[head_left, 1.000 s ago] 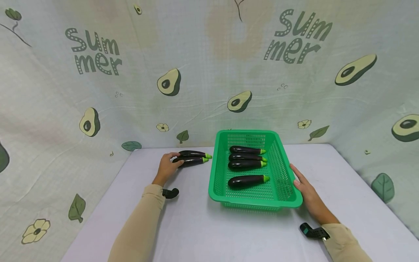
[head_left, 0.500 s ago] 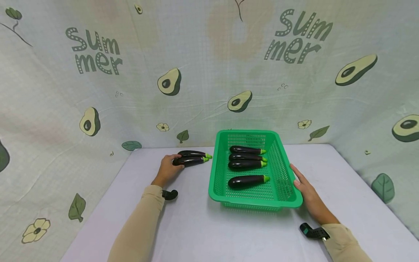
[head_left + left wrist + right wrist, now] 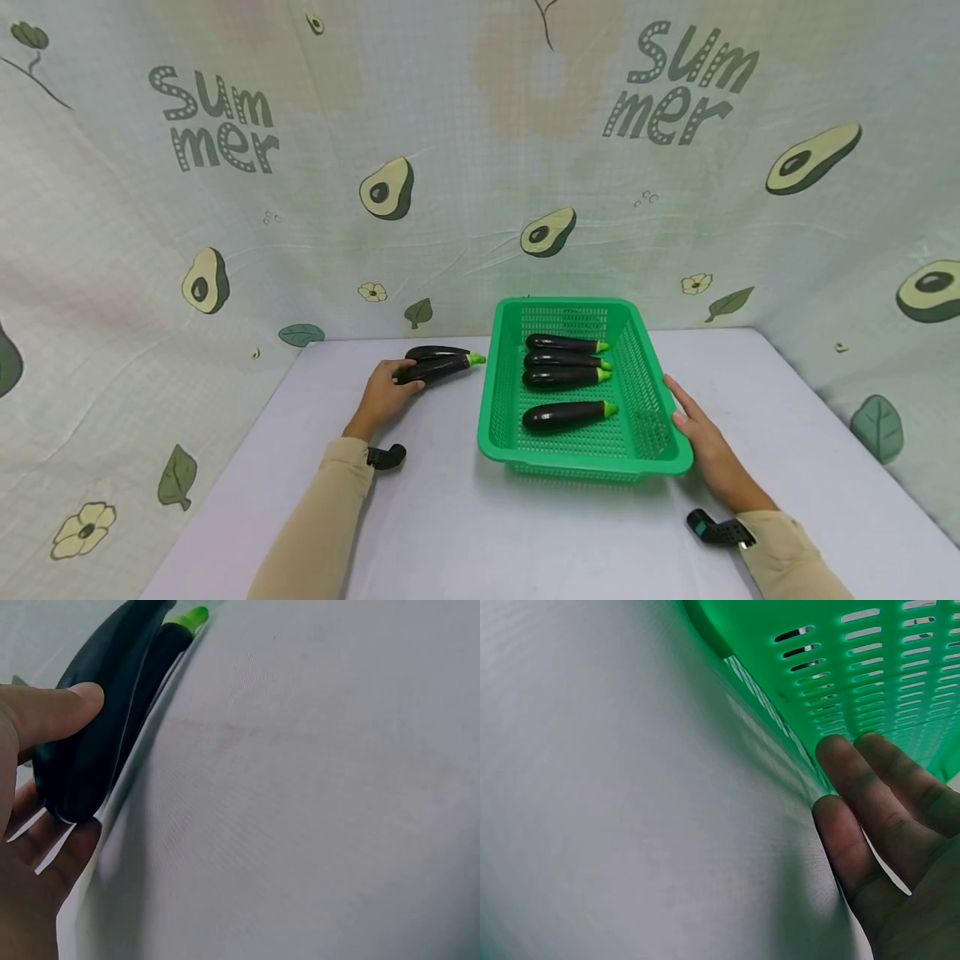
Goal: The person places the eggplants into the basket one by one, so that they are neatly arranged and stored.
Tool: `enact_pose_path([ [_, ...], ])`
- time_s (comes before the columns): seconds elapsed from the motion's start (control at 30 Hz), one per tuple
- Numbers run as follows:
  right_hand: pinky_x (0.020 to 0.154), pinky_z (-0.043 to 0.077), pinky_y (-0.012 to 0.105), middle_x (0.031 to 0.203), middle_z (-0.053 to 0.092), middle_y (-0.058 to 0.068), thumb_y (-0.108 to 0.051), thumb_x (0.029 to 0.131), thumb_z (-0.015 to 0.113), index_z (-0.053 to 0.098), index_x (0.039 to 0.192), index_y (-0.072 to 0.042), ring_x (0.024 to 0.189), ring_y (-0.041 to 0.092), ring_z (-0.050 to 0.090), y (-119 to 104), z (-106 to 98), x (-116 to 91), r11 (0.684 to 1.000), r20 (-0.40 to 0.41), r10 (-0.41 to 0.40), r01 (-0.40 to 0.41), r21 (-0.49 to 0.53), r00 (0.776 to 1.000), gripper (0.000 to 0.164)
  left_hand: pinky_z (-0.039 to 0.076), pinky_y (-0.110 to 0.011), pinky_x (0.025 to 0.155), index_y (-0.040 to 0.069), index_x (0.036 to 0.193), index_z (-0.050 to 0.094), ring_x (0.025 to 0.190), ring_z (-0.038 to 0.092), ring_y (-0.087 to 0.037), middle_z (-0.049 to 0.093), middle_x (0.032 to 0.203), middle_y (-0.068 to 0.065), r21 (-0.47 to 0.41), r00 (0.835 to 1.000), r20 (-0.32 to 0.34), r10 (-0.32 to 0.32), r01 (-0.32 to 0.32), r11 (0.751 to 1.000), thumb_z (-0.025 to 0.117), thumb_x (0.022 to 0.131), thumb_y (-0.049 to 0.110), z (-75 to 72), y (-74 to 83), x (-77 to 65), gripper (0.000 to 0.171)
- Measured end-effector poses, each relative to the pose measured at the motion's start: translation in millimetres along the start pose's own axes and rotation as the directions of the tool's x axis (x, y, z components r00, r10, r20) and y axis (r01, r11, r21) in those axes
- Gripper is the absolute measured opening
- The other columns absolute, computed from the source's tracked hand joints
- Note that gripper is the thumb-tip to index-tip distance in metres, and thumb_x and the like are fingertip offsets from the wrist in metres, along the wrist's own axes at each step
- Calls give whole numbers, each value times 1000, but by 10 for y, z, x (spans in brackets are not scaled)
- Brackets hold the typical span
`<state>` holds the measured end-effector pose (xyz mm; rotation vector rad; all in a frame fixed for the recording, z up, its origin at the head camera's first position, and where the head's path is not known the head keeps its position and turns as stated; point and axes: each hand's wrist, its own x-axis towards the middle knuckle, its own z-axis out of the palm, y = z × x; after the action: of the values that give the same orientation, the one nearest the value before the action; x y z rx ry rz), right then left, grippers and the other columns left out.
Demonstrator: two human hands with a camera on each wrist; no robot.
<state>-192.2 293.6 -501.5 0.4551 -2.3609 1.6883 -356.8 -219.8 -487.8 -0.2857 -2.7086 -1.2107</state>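
Observation:
My left hand (image 3: 382, 398) grips an eggplant (image 3: 441, 367) by its rounded end, thumb on the near side and fingers round the far side. Its green stem end points right, raised a little. In the left wrist view the thumb lies across the dark skin of this eggplant (image 3: 97, 724). Just behind it rests a second eggplant (image 3: 435, 352), partly covered. My right hand (image 3: 708, 446) touches the right side of a green plastic basket (image 3: 491, 417). In the right wrist view its fingers (image 3: 847, 840) extend against the slotted wall.
Inside the basket lie three eggplants (image 3: 562, 359) close together at the back and a single eggplant (image 3: 566, 415) nearer the front. A white cloth covers the table (image 3: 465, 533). A printed curtain (image 3: 465, 167) hangs behind the table's far edge.
My left fingers have closed round the nearer eggplant, and its stem end has tilted up and back over the other one. The right hand and basket have stayed put.

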Motion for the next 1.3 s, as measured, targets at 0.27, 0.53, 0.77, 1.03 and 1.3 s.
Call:
enact_pose_path([
  [0.27, 117, 1, 47, 167, 6, 9, -24, 111, 29, 13, 163, -26, 149, 18, 3, -3, -2, 5, 1000, 8, -8, 8, 3, 1000, 54, 49, -47, 93, 13, 139, 59, 125, 52, -35, 52, 142, -17, -158, 998, 26, -52, 56, 986, 73, 93, 36, -37, 71, -94, 53],
  [0.53, 117, 2, 45, 167, 7, 11, -24, 111, 30, 14, 163, -25, 148, 15, 5, -1, -8, 12, 1000, -6, -8, 8, 5, 1000, 54, 50, -36, 86, 12, 137, 60, 117, 59, -29, 59, 133, -15, -235, 998, 41, -54, 62, 970, 72, 94, 38, -30, 128, -78, 52],
  [0.77, 110, 11, 19, 166, 9, 13, -21, 111, 30, 16, 163, -24, 143, -2, 11, 9, -5, 3, 999, -11, -34, 34, -9, 999, 54, 54, -34, 87, 7, 138, 59, 113, 60, -28, 60, 129, -17, -300, 994, 97, -54, 80, 950, 72, 94, 37, 13, 166, -139, 55],
  [1.03, 113, 9, 26, 166, 9, 12, -24, 111, 30, 16, 162, -27, 144, 3, 11, 1, -1, 8, 1000, -9, -13, 13, -14, 1000, 53, 56, -37, 90, -1, 138, 56, 115, 59, -30, 55, 131, -21, -479, 994, 106, -30, 78, 874, 67, 99, 26, 48, 233, -136, 49],
  [1.3, 116, 3, 47, 167, 7, 8, -25, 111, 29, 14, 163, -28, 149, 18, 6, 2, -5, 15, 1000, 2, 5, -5, -13, 1000, 54, 56, -40, 90, -5, 141, 51, 116, 58, -34, 51, 138, -25, -519, 990, 138, -11, 82, 851, 60, 103, 26, 45, 341, -109, 50],
])
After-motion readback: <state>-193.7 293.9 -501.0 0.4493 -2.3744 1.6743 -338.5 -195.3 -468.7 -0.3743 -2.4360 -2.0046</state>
